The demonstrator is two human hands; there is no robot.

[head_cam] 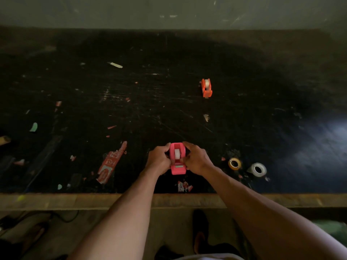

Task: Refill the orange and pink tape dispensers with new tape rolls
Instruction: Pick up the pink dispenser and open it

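Pink dispenser (177, 158), a white roll seated inside, sits clasped between your left hand (158, 160) and right hand (195, 159) at lower centre. Upper right, the orange dispenser (206, 88) also appears loaded; two rolls (234, 163) lie unused at lower right.

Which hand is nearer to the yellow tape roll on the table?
Right. The right hand grips the pink dispenser just left of the yellow tape roll; the left hand holds the dispenser's far side.
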